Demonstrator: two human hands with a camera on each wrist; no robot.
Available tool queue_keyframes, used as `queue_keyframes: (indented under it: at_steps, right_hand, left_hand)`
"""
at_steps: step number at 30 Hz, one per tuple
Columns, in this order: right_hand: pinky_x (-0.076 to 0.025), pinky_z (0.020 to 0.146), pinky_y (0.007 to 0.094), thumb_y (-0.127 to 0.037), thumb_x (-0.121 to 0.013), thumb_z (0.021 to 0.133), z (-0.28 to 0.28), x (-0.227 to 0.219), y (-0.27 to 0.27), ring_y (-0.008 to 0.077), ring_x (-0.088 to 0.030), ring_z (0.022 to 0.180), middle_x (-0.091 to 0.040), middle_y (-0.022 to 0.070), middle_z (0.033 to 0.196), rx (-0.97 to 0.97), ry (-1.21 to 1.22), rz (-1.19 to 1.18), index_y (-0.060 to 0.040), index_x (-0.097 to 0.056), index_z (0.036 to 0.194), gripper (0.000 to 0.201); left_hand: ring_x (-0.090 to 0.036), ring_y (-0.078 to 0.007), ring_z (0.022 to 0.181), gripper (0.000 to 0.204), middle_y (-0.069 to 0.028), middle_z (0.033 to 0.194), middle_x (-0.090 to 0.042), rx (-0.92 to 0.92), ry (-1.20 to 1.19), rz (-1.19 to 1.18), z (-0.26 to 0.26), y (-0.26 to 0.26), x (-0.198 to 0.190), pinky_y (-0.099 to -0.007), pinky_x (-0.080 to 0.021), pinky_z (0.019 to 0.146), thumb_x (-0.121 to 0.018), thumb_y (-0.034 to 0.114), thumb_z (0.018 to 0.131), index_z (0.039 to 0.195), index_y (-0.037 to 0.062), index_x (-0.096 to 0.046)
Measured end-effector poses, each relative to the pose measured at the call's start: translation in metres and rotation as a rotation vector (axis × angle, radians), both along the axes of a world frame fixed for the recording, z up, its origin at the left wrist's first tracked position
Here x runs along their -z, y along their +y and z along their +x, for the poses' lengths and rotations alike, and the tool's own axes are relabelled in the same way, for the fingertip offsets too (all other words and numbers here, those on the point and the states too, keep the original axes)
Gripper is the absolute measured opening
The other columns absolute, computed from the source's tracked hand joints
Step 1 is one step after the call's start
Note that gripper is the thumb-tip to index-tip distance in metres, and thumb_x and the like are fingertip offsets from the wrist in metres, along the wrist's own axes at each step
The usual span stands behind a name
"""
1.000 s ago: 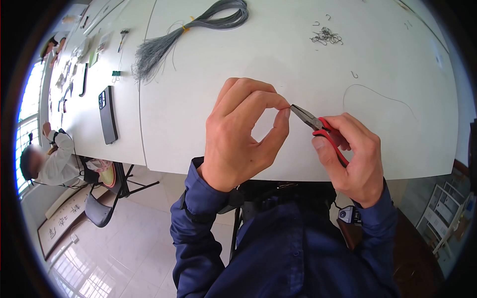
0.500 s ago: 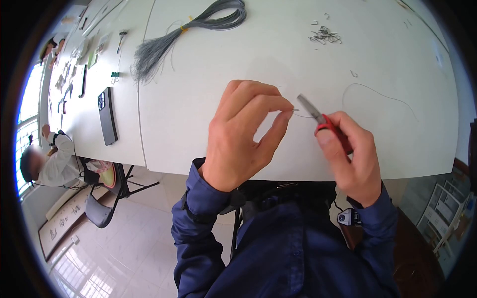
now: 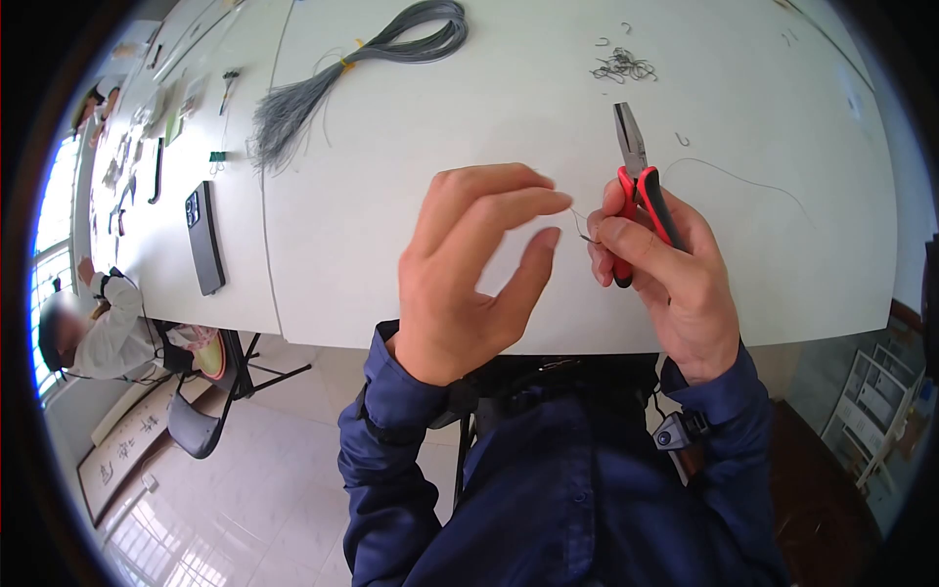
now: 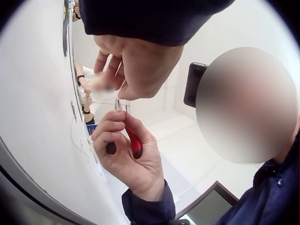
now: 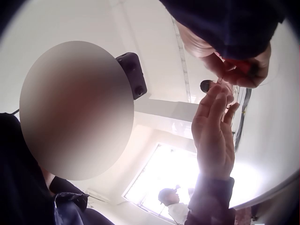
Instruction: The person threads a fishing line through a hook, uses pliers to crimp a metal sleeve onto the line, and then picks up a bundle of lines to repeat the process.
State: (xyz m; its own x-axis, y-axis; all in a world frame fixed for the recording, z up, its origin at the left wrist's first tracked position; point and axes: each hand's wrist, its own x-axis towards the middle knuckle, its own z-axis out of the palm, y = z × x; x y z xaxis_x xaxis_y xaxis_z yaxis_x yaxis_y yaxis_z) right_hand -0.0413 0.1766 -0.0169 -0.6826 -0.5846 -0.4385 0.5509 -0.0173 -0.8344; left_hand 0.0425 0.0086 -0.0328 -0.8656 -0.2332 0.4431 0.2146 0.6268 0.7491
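Note:
My right hand [image 3: 675,269] holds pliers [image 3: 631,142] with red and black handles against the palm, their nose pointing away from me. Between that hand's thumb and forefinger a small dark hook-like piece [image 3: 586,238] is pinched, with a thin line running off it. My left hand [image 3: 465,274] is just to the left, thumb and forefinger apart, fingertips close to the thin line. In the left wrist view the pliers' red handle [image 4: 135,143] shows in the right palm. The right wrist view shows the left hand [image 5: 215,136] with fingers extended towards the right.
A pile of small hooks [image 3: 624,67] lies at the back of the white table [image 3: 391,127], a single hook [image 3: 682,139] nearer. A loose thin line [image 3: 743,176] curves at right. A tied grey bundle of strands [image 3: 303,108] and a phone [image 3: 204,240] lie left.
The pliers have swung from pointing at the left fingertips to pointing away, tucked in the right palm. The small piece has passed from the left fingers to the right, and the left fingers have parted.

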Motion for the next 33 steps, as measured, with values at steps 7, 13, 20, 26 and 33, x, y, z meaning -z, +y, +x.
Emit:
queue_keyframes:
  at_steps: [7, 13, 20, 26, 33]
  right_hand:
    - [-0.045, 0.07, 0.0276, -0.018, -0.067, 0.091, 0.0, -0.001, 0.001, 0.0112, -0.055, 0.075, -0.059, 0.0018, 0.082, 0.015, 0.092, 0.0, -0.0046, -0.061, 0.096, 0.016]
    - [-0.046, 0.071, 0.0288, -0.021, -0.064, 0.094, -0.001, 0.001, 0.002, 0.0109, -0.055, 0.075, -0.059, 0.0019, 0.083, -0.028, 0.139, 0.012, -0.003, -0.062, 0.097, 0.018]
    - [-0.048, 0.078, 0.0413, -0.022, -0.061, 0.091, -0.047, 0.012, -0.008, 0.0302, -0.06, 0.085, -0.065, 0.0149, 0.089, -0.222, 1.143, 0.599, 0.0002, -0.062, 0.097, 0.023]
    - [-0.044, 0.086, 0.0436, -0.019, -0.063, 0.089, -0.059, 0.039, -0.043, 0.0293, -0.055, 0.098, -0.059, 0.0109, 0.099, -0.337, 1.619, 0.774, -0.0026, -0.06, 0.102, 0.021]
    - [-0.043, 0.093, 0.0428, -0.013, -0.065, 0.087, -0.06, 0.052, -0.053, 0.0281, -0.053, 0.102, -0.058, 0.0091, 0.108, -0.307, 1.63, 0.657, -0.0053, -0.061, 0.109, 0.024]
  left_hand:
    - [-0.065, -0.0238, 0.096, 0.029, -0.0128, 0.103, -0.067, 0.036, -0.078, 0.093, 0.005, 0.003, 0.004, -0.0345, -0.052, 0.084, -0.07, -0.01, 0.075, 0.102, 0.0011, -0.07]
    - [-0.063, -0.0225, 0.088, 0.026, -0.0084, 0.098, -0.067, 0.075, -0.003, -0.036, -0.002, 0.003, 0.006, -0.0322, -0.051, 0.072, -0.078, -0.01, 0.07, 0.092, 0.0029, -0.071]
    - [-0.065, -0.0212, 0.088, 0.016, -0.0102, 0.094, -0.069, 0.095, -0.118, 0.15, 0.004, -0.002, -0.003, -0.0321, -0.051, 0.08, -0.071, -0.012, 0.078, 0.089, -0.0014, -0.067]
    - [-0.067, -0.0198, 0.09, 0.013, -0.0103, 0.094, -0.07, 0.151, -0.231, 0.344, 0.011, 0.008, -0.003, -0.0305, -0.052, 0.083, -0.069, -0.01, 0.084, 0.093, -0.0013, -0.067]
    - [-0.066, -0.0149, 0.086, 0.009, -0.0059, 0.091, -0.07, 0.011, -0.352, 0.779, 0.012, 0.004, 0.003, -0.0283, -0.051, 0.083, -0.069, 0.002, 0.092, 0.099, -0.0034, -0.066]
